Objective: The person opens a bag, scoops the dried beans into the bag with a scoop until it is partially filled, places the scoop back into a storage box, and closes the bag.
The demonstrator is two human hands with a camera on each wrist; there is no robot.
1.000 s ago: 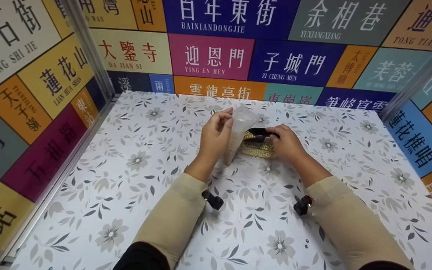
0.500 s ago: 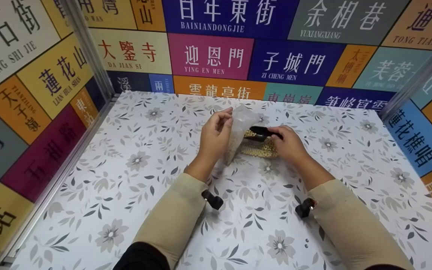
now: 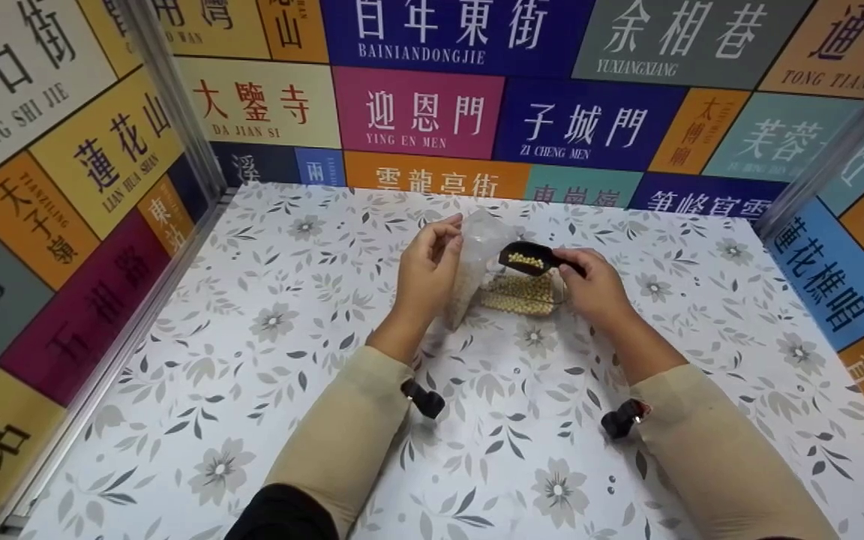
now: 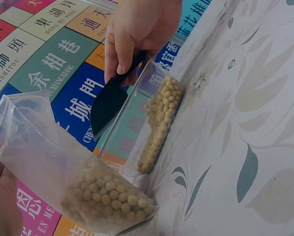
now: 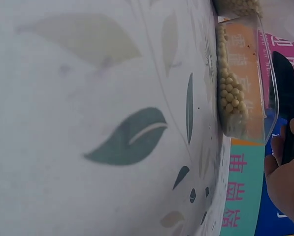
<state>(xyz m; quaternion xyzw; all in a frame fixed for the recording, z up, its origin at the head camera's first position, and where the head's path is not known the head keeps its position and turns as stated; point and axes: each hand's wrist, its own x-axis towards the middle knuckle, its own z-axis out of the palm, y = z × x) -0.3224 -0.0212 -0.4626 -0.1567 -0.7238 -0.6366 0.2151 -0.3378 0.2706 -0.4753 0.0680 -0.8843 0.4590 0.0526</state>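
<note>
At the far middle of the table, my left hand (image 3: 428, 262) grips a clear plastic bag (image 3: 483, 232) by its upper side. Soybeans (image 4: 112, 194) fill the bottom of the bag in the left wrist view. My right hand (image 3: 597, 285) pinches the handle of a black scoop (image 3: 528, 248), which carries a small heap of soybeans. The scoop is raised over a clear plastic box (image 5: 247, 130), right of the bag's mouth. More soybeans (image 3: 518, 296) lie along the bottom of the box, which stands close beside the bag.
A white cloth with grey leaves and flowers (image 3: 274, 322) covers the table. Panels with colourful street-name signs (image 3: 417, 112) rise behind it and along both sides. Metal posts (image 3: 177, 97) stand at the back corners. Small black cameras (image 3: 423, 397) sit on both wrists.
My right hand has drawn the scoop rightward from the bag's side and lifted it above the box; soybeans now show in it. My left hand and the bag have hardly moved.
</note>
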